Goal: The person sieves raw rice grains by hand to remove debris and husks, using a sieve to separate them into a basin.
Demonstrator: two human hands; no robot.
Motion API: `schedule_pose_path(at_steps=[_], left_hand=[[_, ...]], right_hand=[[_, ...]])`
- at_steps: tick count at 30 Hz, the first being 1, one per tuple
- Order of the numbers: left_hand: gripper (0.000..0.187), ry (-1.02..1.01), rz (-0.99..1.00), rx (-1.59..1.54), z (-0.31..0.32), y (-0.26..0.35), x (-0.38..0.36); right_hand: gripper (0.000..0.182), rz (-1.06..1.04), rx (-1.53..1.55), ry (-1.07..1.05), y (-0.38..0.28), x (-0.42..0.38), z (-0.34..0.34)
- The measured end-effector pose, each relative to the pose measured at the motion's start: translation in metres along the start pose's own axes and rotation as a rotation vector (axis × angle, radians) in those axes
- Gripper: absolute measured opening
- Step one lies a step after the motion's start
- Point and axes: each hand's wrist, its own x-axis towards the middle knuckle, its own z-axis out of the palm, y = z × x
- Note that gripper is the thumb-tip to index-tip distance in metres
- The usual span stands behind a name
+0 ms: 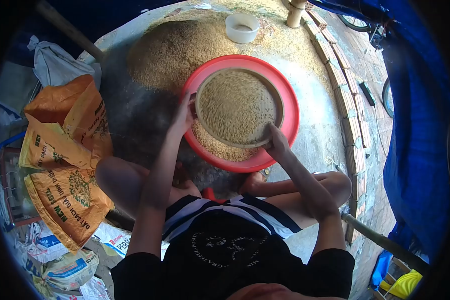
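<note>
A round sieve (281,95) full of grain (232,102) is held over a wide red basin (291,110). My left hand (185,112) grips the sieve's left rim, its fingers partly hidden behind the edge. At the lower right rim, my right hand (276,141) is closed on the sieve, with the thumb over the edge. The grain in the sieve looks blurred by motion. Below the sieve, more husks or grain (220,148) lie inside the basin.
A large grain pile (165,52) spreads behind the basin, beside a translucent tub (242,28). Orange sacks (67,185) lie at the left. Stacked bricks (346,102) edge the floor at the right, before a blue tarp (420,130). A pole (385,242) slants at the lower right.
</note>
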Motion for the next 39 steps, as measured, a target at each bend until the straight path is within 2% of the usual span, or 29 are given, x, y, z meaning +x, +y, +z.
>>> schedule_pose_path(at_steps=[2, 3, 5, 6, 7, 8, 9, 10, 11, 13, 15, 17, 18, 19, 21, 22, 26, 27, 29, 30, 32, 33, 34, 36, 37, 38, 39], left_hand=[[0.047, -0.085, 0.042, 0.074, 0.014, -0.014, -0.006], [0.047, -0.088, 0.048, 0.07, 0.024, -0.021, -0.009], [0.047, -0.026, 0.181, 0.332, 0.038, -0.031, -0.013], [0.047, 0.015, 0.223, 0.405, 0.035, -0.035, -0.011], [0.047, 0.012, 0.221, 0.404, 0.028, -0.039, -0.005], [0.044, 0.211, 0.342, 0.677, 0.019, -0.039, 0.002], [0.041, 0.416, 0.462, 0.948, 0.011, -0.037, 0.007], [0.036, 0.256, 0.531, 0.778, 0.014, -0.02, -0.003], [0.036, 0.255, 0.532, 0.781, 0.011, -0.008, -0.006], [0.033, 0.236, 0.58, 0.729, 0.012, 0.012, -0.012], [0.033, 0.299, 0.601, 0.793, 0.026, 0.007, -0.022], [0.033, 0.23, 0.801, 0.981, 0.036, -0.007, -0.026], [0.034, 0.285, 0.922, 1.057, 0.038, -0.018, -0.022], [0.034, 0.28, 0.916, 1.057, 0.03, -0.021, -0.017], [0.035, 0.197, 0.596, 0.8, 0.006, -0.017, -0.003], [0.035, 0.201, 0.474, 0.594, -0.005, -0.021, 0.003], [0.035, 0.359, 0.434, 0.722, -0.008, -0.047, -0.002], [0.035, 0.349, 0.436, 0.723, -0.017, -0.055, 0.008], [0.039, 0.458, 0.429, 0.823, -0.048, -0.082, 0.035], [0.039, 0.454, 0.431, 0.821, -0.038, -0.075, 0.028], [0.036, 0.4, 0.587, 0.908, -0.001, -0.041, -0.006], [0.036, 0.39, 0.591, 0.91, 0.013, -0.027, -0.016], [0.033, 0.328, 0.726, 0.778, 0.025, -0.015, -0.025], [0.028, 0.264, 0.935, 0.619, 0.046, 0.003, -0.04], [0.028, 0.266, 0.934, 0.622, 0.04, 0.003, -0.037], [0.03, 0.269, 0.82, 0.716, 0.027, 0.0, -0.029], [0.031, 0.272, 0.705, 0.807, 0.015, -0.007, -0.022]], right_hand=[[0.021, 0.052, 0.173, -0.143, 0.004, 0.007, -0.009], [0.021, 0.048, 0.169, -0.146, 0.005, 0.006, -0.009], [0.023, 0.177, 0.305, -0.097, 0.012, 0.002, -0.005], [0.023, 0.174, 0.305, -0.094, 0.014, -0.004, -0.002], [0.025, 0.198, 0.228, -0.209, 0.014, -0.013, 0.003], [0.027, 0.222, 0.149, -0.324, 0.013, -0.019, 0.008], [0.027, 0.221, 0.147, -0.325, 0.011, -0.022, 0.014], [0.028, 0.278, 0.096, -0.325, 0.009, -0.024, 0.019], [0.029, 0.333, 0.048, -0.323, 0.006, -0.026, 0.022], [0.028, 0.261, 0.014, -0.318, -0.016, -0.025, 0.026], [0.028, 0.192, -0.017, -0.316, -0.024, -0.014, 0.017], [0.025, 0.071, -0.213, -0.132, -0.015, 0.011, -0.004], [0.02, 0.061, -0.325, -0.084, -0.01, 0.015, -0.011], [0.02, 0.063, -0.323, -0.077, -0.007, 0.011, -0.01], [0.016, -0.181, -0.45, -0.065, -0.002, 0.003, -0.001], [0.015, -0.197, -0.497, -0.095, -0.008, -0.003, 0.007], [0.017, -0.272, -0.623, -0.042, -0.004, 0.003, 0.006], [0.017, -0.246, -0.607, -0.036, -0.001, 0.012, 0.0], [0.016, -0.222, -0.596, -0.024, -0.003, 0.015, -0.005], [0.015, -0.218, -0.627, 0.009, -0.006, 0.014, -0.001], [0.014, -0.221, -0.649, 0.048, -0.015, 0.005, 0.008], [0.013, -0.433, -0.661, 0.017, -0.022, -0.005, 0.015], [0.012, -0.645, -0.671, -0.015, -0.029, -0.014, 0.021], [0.013, -0.719, -0.624, -0.012, -0.037, -0.029, 0.033], [0.014, -0.785, -0.577, -0.017, -0.037, -0.032, 0.036], [0.014, -0.78, -0.576, -0.02, -0.03, -0.024, 0.032], [0.013, -0.612, -0.572, -0.004, -0.018, -0.006, 0.023]])
